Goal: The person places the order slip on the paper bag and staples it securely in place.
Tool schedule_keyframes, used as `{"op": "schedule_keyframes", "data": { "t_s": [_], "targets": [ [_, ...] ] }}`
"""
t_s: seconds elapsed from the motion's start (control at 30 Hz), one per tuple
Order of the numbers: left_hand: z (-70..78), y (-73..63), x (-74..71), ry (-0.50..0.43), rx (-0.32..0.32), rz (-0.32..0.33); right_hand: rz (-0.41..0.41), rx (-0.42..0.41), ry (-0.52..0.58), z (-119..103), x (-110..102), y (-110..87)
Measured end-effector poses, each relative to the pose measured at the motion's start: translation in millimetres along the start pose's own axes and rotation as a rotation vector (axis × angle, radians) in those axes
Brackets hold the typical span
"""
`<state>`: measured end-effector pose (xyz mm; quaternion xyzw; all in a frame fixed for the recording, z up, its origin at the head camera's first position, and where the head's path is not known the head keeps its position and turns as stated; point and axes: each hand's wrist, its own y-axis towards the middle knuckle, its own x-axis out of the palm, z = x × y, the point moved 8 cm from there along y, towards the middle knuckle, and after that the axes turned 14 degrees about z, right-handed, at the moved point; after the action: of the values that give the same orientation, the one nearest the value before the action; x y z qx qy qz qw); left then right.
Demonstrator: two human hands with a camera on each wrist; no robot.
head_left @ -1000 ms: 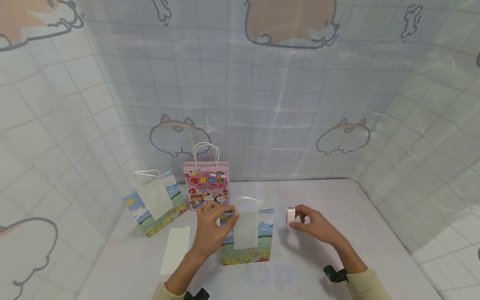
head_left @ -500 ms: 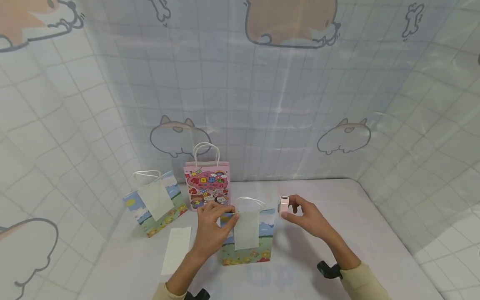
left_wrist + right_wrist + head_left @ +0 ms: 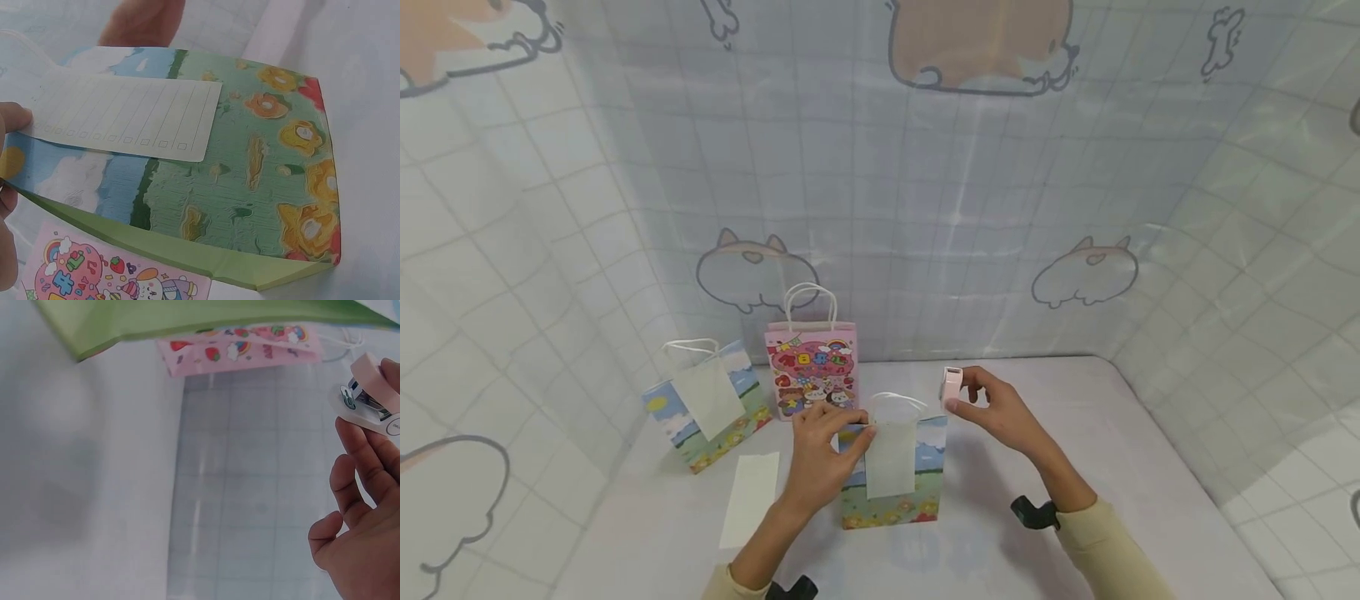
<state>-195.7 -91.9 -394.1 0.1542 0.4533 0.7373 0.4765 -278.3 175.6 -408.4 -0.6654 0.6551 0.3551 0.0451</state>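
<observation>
In the head view a paper gift bag (image 3: 928, 483) with a sky-and-flowers print stands upright in the middle. A lined paper slip (image 3: 131, 119) with a row of small boxes lies against its front at the top edge. My left hand (image 3: 823, 458) pinches the slip and the bag's rim together at the upper left corner. My right hand (image 3: 1000, 412) holds a small pink stapler (image 3: 951, 386) between thumb and fingers, just above and right of the bag's top. The right wrist view shows the stapler (image 3: 369, 394) with its jaws apart and nothing between them.
A second sky-print bag (image 3: 685, 429) with a slip on it leans at the left. Beside it stands a pink cartoon bag (image 3: 812, 367) with white handles. One loose paper slip (image 3: 751, 500) lies on the table left of my left forearm.
My right hand has carried the stapler up and to the left, from beside the bag to near its upper right corner. The left hand and the bag stay in place.
</observation>
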Motion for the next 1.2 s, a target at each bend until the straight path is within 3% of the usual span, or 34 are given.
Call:
{"op": "schedule_keyframes", "data": {
  "t_s": [0.2, 0.57, 0.83, 1.2],
  "targets": [
    [-1.7, 0.0, -0.3, 0.005, -0.031, -0.016, -0.010, -0.040, 0.028, -19, 7, 7.3],
    [-3.5, -0.8, 0.7, 0.015, -0.029, -0.018, -0.016, -0.083, 0.042, -46, 13, 13.3],
    [-3.1, -0.5, 0.0, 0.018, -0.048, -0.024, -0.029, -0.180, 0.041, -73, 20, 13.3],
    [-3.3, -0.6, 0.2, 0.020, -0.037, -0.020, -0.057, -0.198, 0.020, -92, 28, 8.1]
  ]
}}
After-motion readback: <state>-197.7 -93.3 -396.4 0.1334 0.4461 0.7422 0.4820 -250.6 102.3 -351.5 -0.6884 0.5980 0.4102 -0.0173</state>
